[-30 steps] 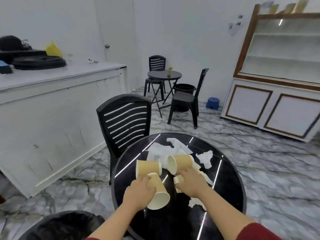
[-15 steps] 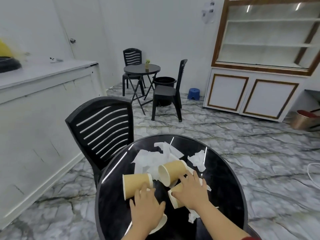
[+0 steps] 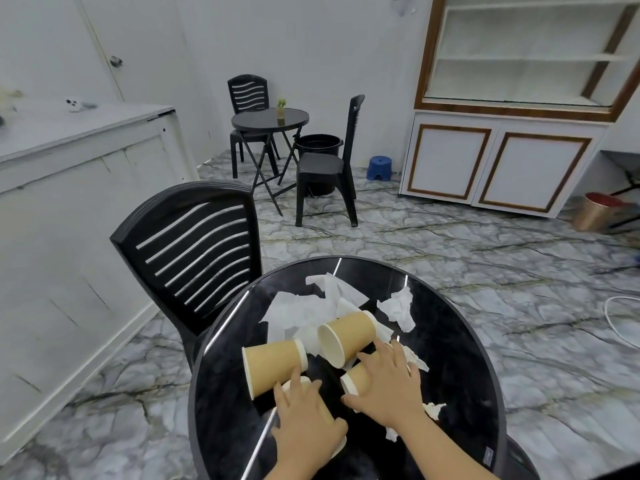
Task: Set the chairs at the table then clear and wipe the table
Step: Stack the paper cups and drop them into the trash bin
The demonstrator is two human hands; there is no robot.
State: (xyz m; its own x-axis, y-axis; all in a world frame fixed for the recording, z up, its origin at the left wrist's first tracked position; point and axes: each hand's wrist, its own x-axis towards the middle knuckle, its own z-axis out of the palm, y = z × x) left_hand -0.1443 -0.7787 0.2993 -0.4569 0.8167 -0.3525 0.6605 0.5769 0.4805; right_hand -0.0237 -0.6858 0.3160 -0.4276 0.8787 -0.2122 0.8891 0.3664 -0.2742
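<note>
A person's left hand (image 3: 306, 415) and right hand (image 3: 386, 386) each curled fingers over a toppled paper cup on the round black surface (image 3: 460, 344); nesting the cups would likely ease clearing.

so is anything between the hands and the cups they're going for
Nothing visible. The left hand already lies over one paper cup, the right hand over another. Two more cups lie on their sides just beyond the fingers, among crumpled tissues.
</note>
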